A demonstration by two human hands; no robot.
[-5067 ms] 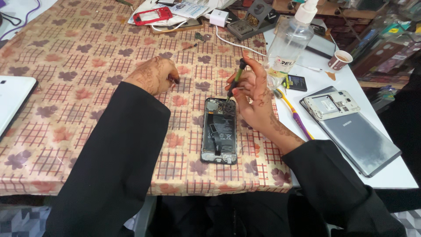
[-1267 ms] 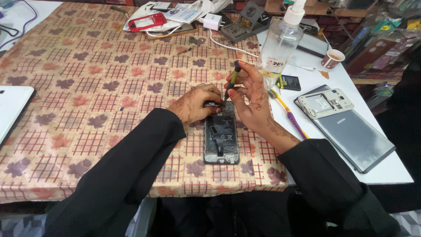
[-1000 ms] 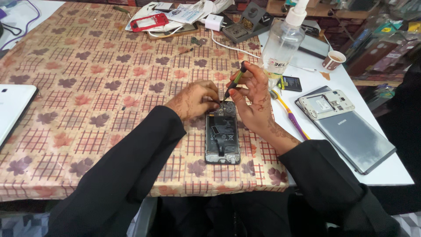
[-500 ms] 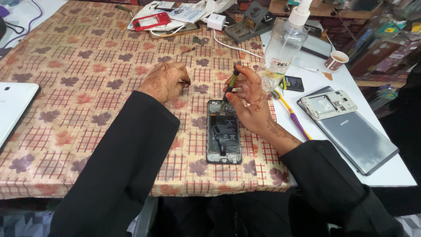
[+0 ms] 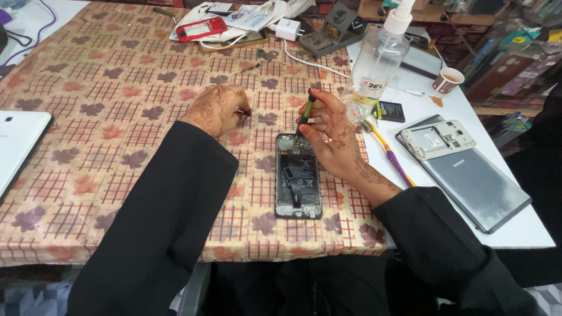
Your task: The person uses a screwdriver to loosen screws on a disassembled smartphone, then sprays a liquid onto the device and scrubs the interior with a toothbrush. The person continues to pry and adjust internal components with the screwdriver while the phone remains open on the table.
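An opened black phone (image 5: 298,181) with its back cover off lies on the patterned tablecloth (image 5: 105,88), its inner parts showing. My right hand (image 5: 331,131) grips a small green-handled screwdriver (image 5: 306,111) held upright with its tip at the phone's top edge. My left hand (image 5: 218,108) rests on the cloth to the left of the phone, fingers curled and pinched together; whether it holds something small I cannot tell.
A clear spray bottle (image 5: 374,67) stands right of the phone. A grey tablet (image 5: 480,187) with a white phone frame (image 5: 445,139) on it lies at the right. A purple and yellow toothbrush (image 5: 389,155), a paper cup (image 5: 448,80), a red phone frame (image 5: 201,28), chargers and cables lie at the back.
My left hand has pulled away from the phone's top and moved left onto the cloth. My right hand keeps the screwdriver at the phone's upper edge.
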